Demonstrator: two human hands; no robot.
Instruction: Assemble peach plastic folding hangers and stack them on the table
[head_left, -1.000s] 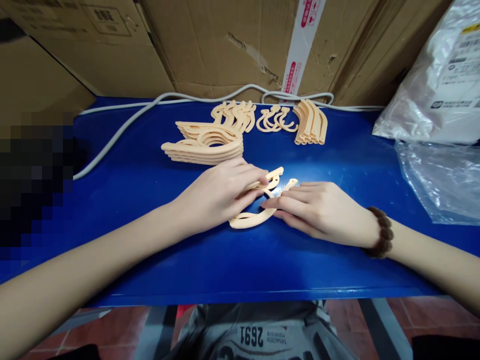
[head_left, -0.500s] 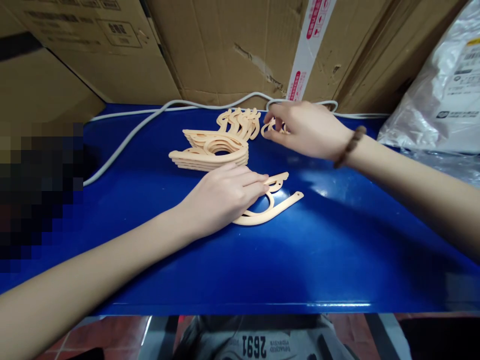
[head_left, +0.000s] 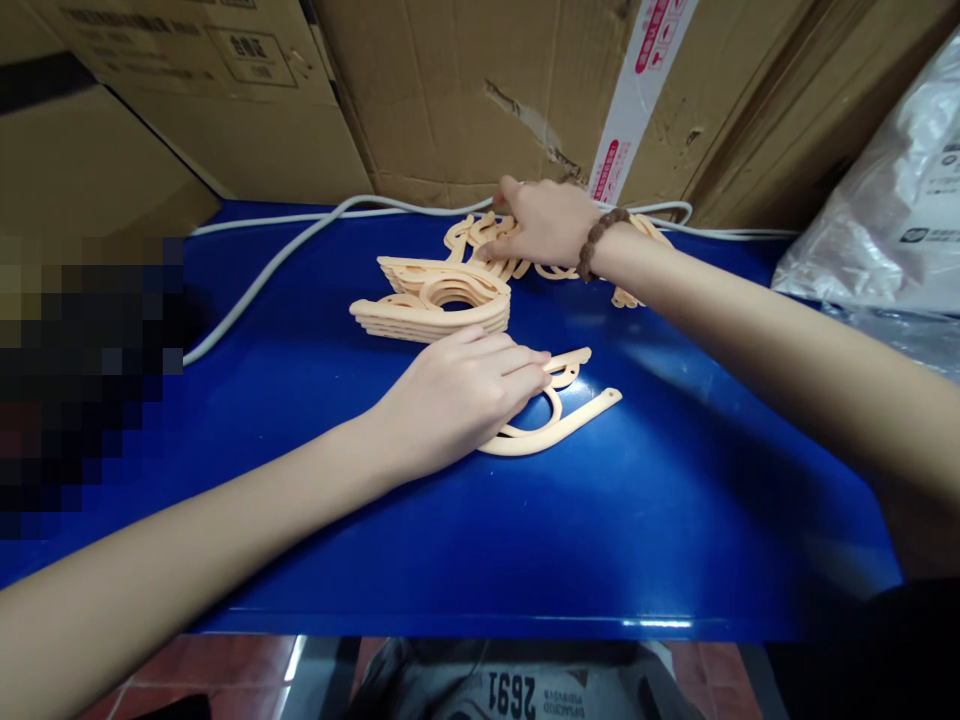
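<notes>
My left hand [head_left: 469,400] lies over a beige plastic folding-hanger piece [head_left: 553,437] in the middle of the table, fingers closed and pressing on it. The piece's curved arms stick out to the right; its left part is hidden under the palm. Just behind stands a stack of similar hanger pieces [head_left: 431,318]. My right hand [head_left: 547,225] reaches over a group of beige hooks [head_left: 459,238] at the back, thumb and forefinger spread apart. Nothing shows lifted in it, though some hooks are hidden beneath the hand.
More beige pieces [head_left: 628,298] lie partly behind my right wrist. A white cable [head_left: 259,285] runs along the back and left of the blue table [head_left: 420,560]. Cardboard boxes [head_left: 465,130] stand behind it. On the right is a plastic-wrapped package [head_left: 877,230].
My right hand has moved left, from the loose pieces at the back to above the hooks, uncovering pieces by its wrist. The left hand stays on the hanger piece. The view has shifted slightly.
</notes>
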